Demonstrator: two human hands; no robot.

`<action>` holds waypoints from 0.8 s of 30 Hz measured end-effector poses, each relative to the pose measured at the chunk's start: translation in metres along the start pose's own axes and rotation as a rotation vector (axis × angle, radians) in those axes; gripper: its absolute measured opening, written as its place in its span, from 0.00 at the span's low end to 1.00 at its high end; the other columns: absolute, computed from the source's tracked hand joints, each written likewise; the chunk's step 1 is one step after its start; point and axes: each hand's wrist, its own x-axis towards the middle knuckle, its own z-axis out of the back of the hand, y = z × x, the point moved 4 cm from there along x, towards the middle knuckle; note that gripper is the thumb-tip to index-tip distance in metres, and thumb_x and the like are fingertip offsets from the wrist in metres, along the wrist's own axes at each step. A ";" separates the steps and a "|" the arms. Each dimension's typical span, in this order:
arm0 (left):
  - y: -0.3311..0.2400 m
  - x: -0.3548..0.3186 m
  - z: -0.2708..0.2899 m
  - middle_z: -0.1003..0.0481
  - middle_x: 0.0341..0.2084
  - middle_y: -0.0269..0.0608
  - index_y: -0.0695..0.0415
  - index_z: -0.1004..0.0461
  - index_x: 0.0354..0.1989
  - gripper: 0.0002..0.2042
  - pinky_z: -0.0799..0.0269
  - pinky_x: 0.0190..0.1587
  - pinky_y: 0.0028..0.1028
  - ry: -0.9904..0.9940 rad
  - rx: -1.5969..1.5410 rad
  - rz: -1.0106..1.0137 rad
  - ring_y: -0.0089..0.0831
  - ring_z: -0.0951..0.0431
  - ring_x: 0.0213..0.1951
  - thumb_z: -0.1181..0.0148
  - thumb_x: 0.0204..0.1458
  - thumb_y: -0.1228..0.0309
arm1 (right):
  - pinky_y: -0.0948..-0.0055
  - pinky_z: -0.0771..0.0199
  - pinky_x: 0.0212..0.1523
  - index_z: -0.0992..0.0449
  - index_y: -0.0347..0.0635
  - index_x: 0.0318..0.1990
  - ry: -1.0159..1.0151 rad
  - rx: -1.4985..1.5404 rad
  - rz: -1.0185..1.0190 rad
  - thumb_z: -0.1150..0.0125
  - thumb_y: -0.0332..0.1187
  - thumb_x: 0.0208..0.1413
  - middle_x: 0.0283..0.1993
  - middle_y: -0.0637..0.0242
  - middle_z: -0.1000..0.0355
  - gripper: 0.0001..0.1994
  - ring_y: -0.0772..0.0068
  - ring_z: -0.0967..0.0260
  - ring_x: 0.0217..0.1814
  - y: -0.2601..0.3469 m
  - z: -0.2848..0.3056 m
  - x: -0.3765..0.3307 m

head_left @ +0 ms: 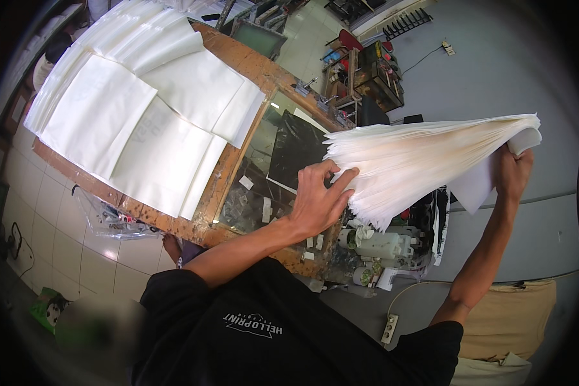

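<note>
A thick stack of thin white sheets (418, 157) is held up at the right, fanned wide at its left end and gathered narrow at its right end. My right hand (514, 172) grips the narrow end from below, where the sheets curl over. At the fanned edges, my left hand (318, 199) has its fingers apart, the fingertips at or close to the sheet ends. Whether any single sheet is pinched there does not show. One sheet (473, 190) hangs down below the stack beside my right wrist.
Piles of overlapping white sheets (128, 122) cover the left of the wooden table (238, 55). A glass panel (244, 186) with a black sheet (296, 148) lies in the middle. Right of it stand plastic bottles (379, 244). A power strip (389, 328) and beige cloth (508, 318) are lower right.
</note>
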 end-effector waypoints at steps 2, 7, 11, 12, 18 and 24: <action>-0.004 0.006 -0.002 0.32 0.46 0.43 0.51 0.22 0.56 0.23 0.38 0.47 0.39 0.028 0.001 0.104 0.40 0.35 0.44 0.29 0.49 0.72 | 0.71 0.27 0.43 0.19 0.30 0.41 0.005 -0.088 0.009 0.34 0.31 0.56 0.37 0.64 0.20 0.11 0.75 0.26 0.39 0.000 0.003 -0.003; 0.050 0.010 -0.007 0.30 0.43 0.41 0.58 0.17 0.41 0.10 0.38 0.52 0.36 -0.105 -0.123 0.288 0.37 0.33 0.46 0.29 0.51 0.69 | 0.70 0.30 0.34 0.19 0.30 0.35 0.153 -0.312 0.016 0.31 0.35 0.56 0.29 0.67 0.23 0.13 0.77 0.28 0.30 0.061 -0.009 -0.021; 0.136 0.001 -0.003 0.28 0.51 0.46 0.58 0.28 0.57 0.23 0.29 0.55 0.40 -0.221 -0.729 0.919 0.40 0.27 0.54 0.42 0.62 0.53 | 0.70 0.26 0.33 0.22 0.28 0.36 0.323 -0.219 -0.038 0.29 0.37 0.54 0.29 0.62 0.23 0.16 0.74 0.25 0.30 0.081 -0.012 -0.031; 0.146 -0.007 -0.008 0.28 0.56 0.48 0.58 0.34 0.65 0.29 0.29 0.59 0.42 -0.267 -1.032 1.195 0.41 0.27 0.57 0.49 0.65 0.47 | 0.69 0.24 0.33 0.23 0.27 0.36 0.323 -0.218 -0.110 0.28 0.37 0.53 0.29 0.60 0.22 0.17 0.72 0.24 0.31 0.084 -0.015 -0.033; 0.118 -0.072 -0.039 0.46 0.74 0.49 0.55 0.49 0.76 0.47 0.37 0.69 0.47 -0.013 -1.596 1.223 0.48 0.39 0.71 0.63 0.59 0.28 | 0.66 0.18 0.35 0.27 0.21 0.43 0.506 0.169 -0.409 0.25 0.32 0.43 0.34 0.48 0.22 0.24 0.62 0.21 0.31 0.007 -0.066 -0.045; 0.141 -0.069 -0.005 0.45 0.73 0.54 0.60 0.52 0.76 0.46 0.37 0.69 0.43 0.465 -1.281 1.259 0.41 0.38 0.71 0.60 0.62 0.33 | 0.66 0.19 0.34 0.23 0.20 0.45 0.769 0.371 -0.548 0.28 0.28 0.44 0.36 0.48 0.21 0.22 0.63 0.20 0.31 -0.067 -0.129 -0.109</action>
